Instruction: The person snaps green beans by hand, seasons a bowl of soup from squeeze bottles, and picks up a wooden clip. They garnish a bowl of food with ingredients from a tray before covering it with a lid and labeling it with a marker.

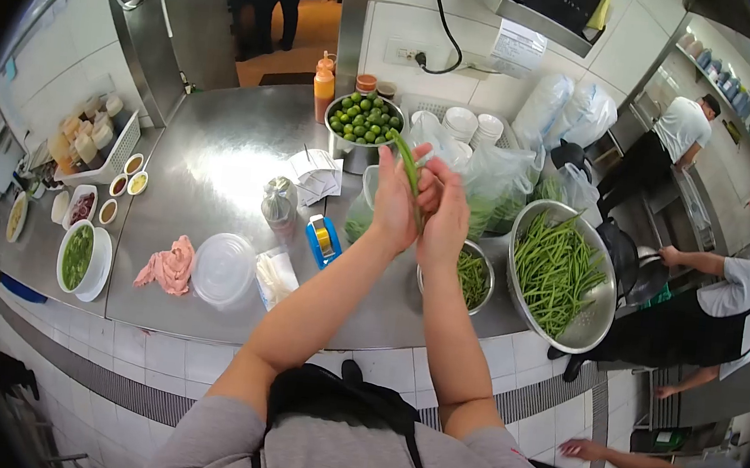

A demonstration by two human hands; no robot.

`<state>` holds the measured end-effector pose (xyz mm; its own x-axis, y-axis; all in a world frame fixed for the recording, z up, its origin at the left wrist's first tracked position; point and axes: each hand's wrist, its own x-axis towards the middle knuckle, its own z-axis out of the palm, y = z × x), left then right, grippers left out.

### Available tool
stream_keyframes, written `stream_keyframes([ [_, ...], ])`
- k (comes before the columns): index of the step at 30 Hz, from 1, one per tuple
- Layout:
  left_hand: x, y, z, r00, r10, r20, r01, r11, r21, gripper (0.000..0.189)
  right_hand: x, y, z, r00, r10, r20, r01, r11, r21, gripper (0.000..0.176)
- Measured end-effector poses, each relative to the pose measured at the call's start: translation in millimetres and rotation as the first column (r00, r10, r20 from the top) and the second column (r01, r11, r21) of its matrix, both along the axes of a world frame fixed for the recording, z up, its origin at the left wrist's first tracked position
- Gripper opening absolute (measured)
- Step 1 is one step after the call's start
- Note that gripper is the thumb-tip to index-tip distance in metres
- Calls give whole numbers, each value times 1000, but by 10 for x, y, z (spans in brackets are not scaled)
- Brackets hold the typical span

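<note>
Above the steel counter, I hold a few long green beans (408,167) upright between my two hands. My left hand (391,201) presses against them from the left, fingers pointing up. Curled fingers of my right hand (443,212) close on the beans from the other side; their lower ends are partly hidden between the palms. To the right, a large metal colander (602,319) is heaped with whole green beans (557,270). Below my right hand stands a smaller metal bowl (484,304) with short bean pieces (472,279), partly covered by my forearm.
A pot of green limes (363,120) stands behind my hands, beside a sauce bottle (323,86). Plastic bags (502,179) lie at right. Tape dispenser (324,242), clear lid (224,268), pink cloth (170,265) and soup bowl (84,258) sit left. Co-workers stand at right.
</note>
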<state>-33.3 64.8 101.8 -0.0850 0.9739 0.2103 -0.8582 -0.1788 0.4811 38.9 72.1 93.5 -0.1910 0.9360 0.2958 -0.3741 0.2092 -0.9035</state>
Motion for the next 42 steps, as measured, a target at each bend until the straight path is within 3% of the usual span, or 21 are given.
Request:
stream_keyframes([
  [2,16,6,103,931,203,-304,-251,960,-128,70,48,99,118,990,2,138,-14,996,86,33],
  [4,-142,43,104,854,164,-494,-243,965,-100,70,74,362,197,831,-68,551,-155,925,348,22],
  [5,-234,74,115,739,108,-665,-213,974,-78,70,87,398,295,905,44,422,-186,936,300,15],
  [8,-399,196,231,706,130,-696,-257,963,-81,66,14,640,310,873,65,484,-291,865,408,16],
  [9,-409,340,162,586,429,-688,-564,825,34,58,-26,611,366,880,-65,470,-244,788,565,13],
  [10,-522,328,141,581,436,-687,-575,817,32,58,-21,613,374,880,-53,472,-255,785,564,13],
  [12,-836,195,118,77,357,-931,-568,783,253,46,9,627,383,777,40,629,-387,817,427,13],
  [13,-867,134,121,339,287,-896,-541,839,64,36,0,647,329,779,45,626,-394,811,432,13],
  [14,-894,85,61,335,294,-895,-550,833,67,36,-5,675,218,784,92,614,-413,816,405,13],
  [21,-748,-121,-230,-165,156,-974,-550,805,222,30,37,718,197,686,-29,727,-498,710,498,13],
  [23,-768,-76,-176,187,105,-977,-569,822,-21,30,-22,738,111,707,25,706,-509,711,485,15],
  [26,-840,-42,-224,261,231,-937,-619,785,21,26,-72,798,-31,657,-55,752,-578,604,549,15],
  [28,-841,-77,-182,198,235,-952,-612,788,67,26,-101,871,-80,277,-274,921,-778,499,382,15],
  [29,-846,-94,-159,140,228,-964,-610,787,97,25,-96,950,-73,284,-290,914,-771,497,398,15],
  [31,-865,-118,-126,142,280,-949,-620,773,135,23,-96,838,485,370,-290,882,-644,604,469,18],
  [32,-878,-136,-125,154,309,-939,-634,759,146,21,-39,1027,759,574,-293,764,-568,530,630,21],
  [34,-931,-224,-81,83,410,-908,-667,700,255,10,194,1339,1537,572,-719,394,-60,443,895,19],
  [35,-940,-360,32,24,372,-928,-686,682,255,10,262,1506,1992,795,-593,-126,326,243,914,12],
  [36,-947,-469,120,-33,333,-942,-705,661,258,19,349,1817,2385,818,-510,-266,447,272,852,13],
  [40,-958,-769,89,101,422,-901,-771,606,197,30,566,2770,3204,339,-941,22,536,212,817,29],
  [42,-961,-862,33,178,535,-826,-786,582,208,31,492,2769,3321,278,-957,78,571,230,788,29],
])
